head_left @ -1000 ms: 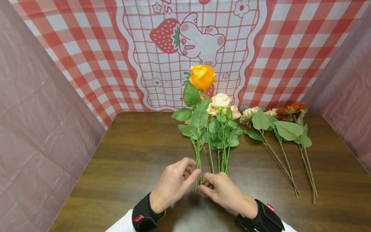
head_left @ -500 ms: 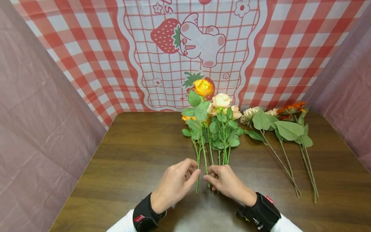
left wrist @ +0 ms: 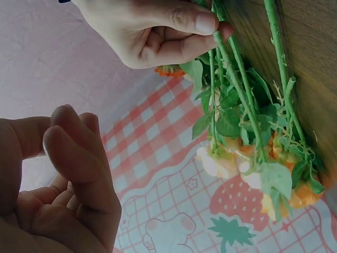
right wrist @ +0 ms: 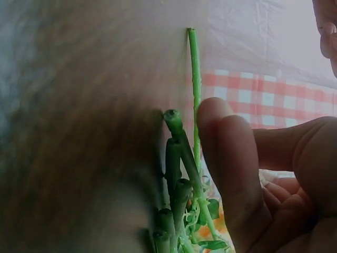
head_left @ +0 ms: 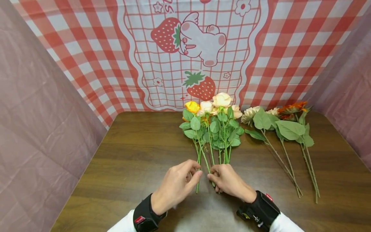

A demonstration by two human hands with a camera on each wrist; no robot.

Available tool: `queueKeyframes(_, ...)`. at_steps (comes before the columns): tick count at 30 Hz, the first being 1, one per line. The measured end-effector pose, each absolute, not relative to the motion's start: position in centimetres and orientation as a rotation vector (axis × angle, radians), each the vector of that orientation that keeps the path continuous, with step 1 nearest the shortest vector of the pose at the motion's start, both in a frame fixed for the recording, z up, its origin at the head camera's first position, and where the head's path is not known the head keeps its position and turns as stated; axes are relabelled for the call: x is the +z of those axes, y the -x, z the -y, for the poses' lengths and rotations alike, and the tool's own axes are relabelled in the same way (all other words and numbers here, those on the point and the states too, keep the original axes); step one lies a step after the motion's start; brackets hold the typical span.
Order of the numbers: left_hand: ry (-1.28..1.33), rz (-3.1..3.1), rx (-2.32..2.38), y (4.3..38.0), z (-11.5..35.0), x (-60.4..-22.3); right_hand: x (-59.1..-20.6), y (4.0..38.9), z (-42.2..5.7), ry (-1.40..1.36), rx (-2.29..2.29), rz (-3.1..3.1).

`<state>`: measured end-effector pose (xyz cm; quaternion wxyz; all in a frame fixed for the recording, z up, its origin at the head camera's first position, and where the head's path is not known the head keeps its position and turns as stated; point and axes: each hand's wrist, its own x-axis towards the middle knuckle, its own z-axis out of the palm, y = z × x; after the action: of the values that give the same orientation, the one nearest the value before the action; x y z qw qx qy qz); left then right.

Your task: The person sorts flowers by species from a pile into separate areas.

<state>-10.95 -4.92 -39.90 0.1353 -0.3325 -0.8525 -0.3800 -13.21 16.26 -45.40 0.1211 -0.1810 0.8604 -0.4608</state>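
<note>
A yellow rose (head_left: 192, 106) lies at the left of a bunch of roses, its green stem slanting down to my right hand (head_left: 230, 182). That hand pinches the stem near its cut end between thumb and fingers, as the left wrist view shows with the right hand (left wrist: 163, 31) at the top. Cream roses (head_left: 222, 99) lie beside the yellow one, their stems gathered close to the right hand. My left hand (head_left: 176, 183), fingers loosely bent and holding nothing, hovers just left of a separate stem (head_left: 197, 188). In the right wrist view, several stem ends (right wrist: 172, 118) cluster beside the fingers.
On the right of the brown wooden table (head_left: 124, 154) lie cream flowers (head_left: 250, 114) and rust-orange flowers (head_left: 292, 108) with long stems. A red-and-white checked cloth (head_left: 290, 48) hangs behind the table. Pink fabric (head_left: 49, 122) covers both sides.
The yellow rose has come down from upright onto the bunch, its bloom shifting left. My right hand has moved slightly right with its stem. The left hand has stayed nearly in place.
</note>
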Motion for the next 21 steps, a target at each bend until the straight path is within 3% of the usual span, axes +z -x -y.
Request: queueKeyframes(21,0.987,2.5,-1.053,11.08,4.92,-40.03,-44.41,12.56,-15.79,0.445,-1.143,-2.497)
